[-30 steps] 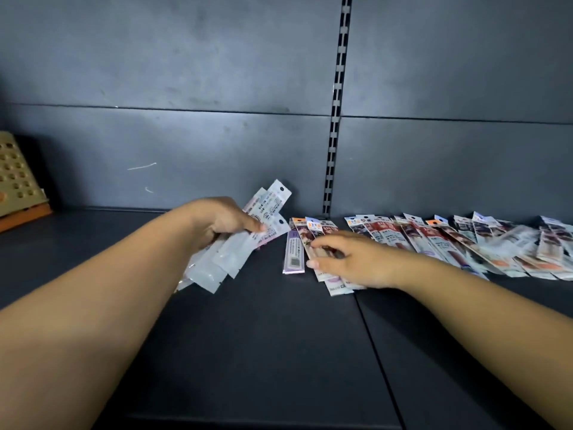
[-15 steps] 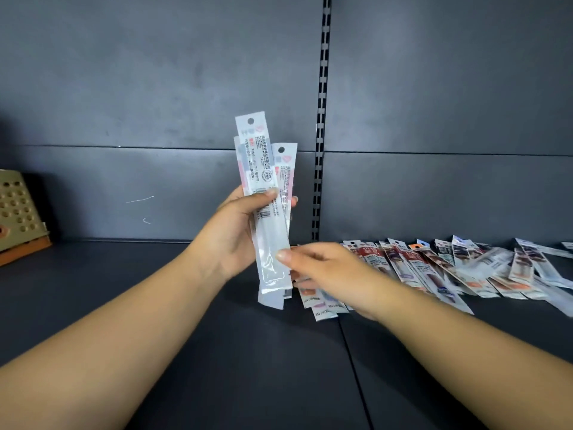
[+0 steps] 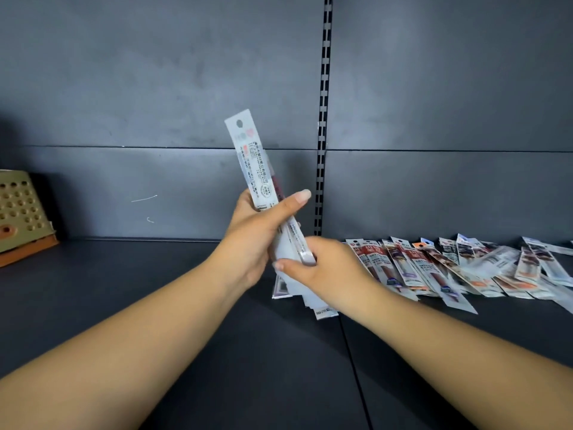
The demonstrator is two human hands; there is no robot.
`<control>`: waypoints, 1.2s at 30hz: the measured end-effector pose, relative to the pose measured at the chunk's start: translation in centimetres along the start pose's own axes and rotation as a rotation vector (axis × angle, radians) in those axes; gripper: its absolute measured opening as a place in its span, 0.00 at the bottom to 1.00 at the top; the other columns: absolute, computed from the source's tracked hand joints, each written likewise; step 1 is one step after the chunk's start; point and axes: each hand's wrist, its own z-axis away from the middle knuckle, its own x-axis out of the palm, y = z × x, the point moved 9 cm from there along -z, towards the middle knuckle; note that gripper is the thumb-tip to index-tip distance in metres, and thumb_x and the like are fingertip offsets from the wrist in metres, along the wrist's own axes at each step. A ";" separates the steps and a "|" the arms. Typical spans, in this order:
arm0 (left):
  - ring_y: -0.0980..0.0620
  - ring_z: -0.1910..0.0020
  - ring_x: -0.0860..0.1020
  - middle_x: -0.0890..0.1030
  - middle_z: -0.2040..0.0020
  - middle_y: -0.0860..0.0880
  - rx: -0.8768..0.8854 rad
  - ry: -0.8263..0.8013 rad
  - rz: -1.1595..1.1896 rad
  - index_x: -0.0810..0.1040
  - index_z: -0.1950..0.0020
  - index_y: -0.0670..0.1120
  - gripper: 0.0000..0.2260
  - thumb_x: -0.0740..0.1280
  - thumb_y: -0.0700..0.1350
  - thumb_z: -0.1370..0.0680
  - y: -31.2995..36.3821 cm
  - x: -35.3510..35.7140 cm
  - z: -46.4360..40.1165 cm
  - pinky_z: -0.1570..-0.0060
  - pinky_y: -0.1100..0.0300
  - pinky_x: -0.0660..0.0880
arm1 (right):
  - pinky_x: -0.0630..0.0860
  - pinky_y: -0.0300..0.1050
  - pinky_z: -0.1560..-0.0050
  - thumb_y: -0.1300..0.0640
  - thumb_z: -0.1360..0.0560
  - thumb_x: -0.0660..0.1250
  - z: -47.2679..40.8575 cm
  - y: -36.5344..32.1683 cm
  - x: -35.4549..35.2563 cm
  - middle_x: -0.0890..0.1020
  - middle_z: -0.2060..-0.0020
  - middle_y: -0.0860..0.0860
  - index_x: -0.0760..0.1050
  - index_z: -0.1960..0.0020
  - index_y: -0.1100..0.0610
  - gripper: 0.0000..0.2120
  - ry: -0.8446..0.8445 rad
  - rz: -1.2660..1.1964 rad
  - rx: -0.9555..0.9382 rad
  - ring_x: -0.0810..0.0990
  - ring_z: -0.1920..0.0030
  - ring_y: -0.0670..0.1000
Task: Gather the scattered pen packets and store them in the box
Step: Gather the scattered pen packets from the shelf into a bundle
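While my left hand (image 3: 251, 240) grips the glossy packet bundle (image 3: 257, 172) upright | right hand (image 3: 322, 268) pinches its lower end | flat packets (image 3: 449, 268) fanned at 3 o'clock on matte shelf (image 3: 155, 305).

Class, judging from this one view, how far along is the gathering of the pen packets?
Done: nothing stored; no box is in view. In hand: the left hand and right hand both grip a raised bundle of packets. Left: a long row of packets lies on the shelf.
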 end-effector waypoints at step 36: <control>0.55 0.79 0.70 0.71 0.78 0.51 -0.239 -0.276 -0.160 0.76 0.55 0.45 0.05 0.63 0.37 0.26 -4.6 -2.0 -0.6 0.70 0.61 0.75 | 0.70 0.43 0.55 0.37 0.30 0.64 -0.9 6.4 0.4 0.75 0.60 0.47 0.75 0.51 0.54 0.21 -0.220 0.363 0.203 0.73 0.54 0.51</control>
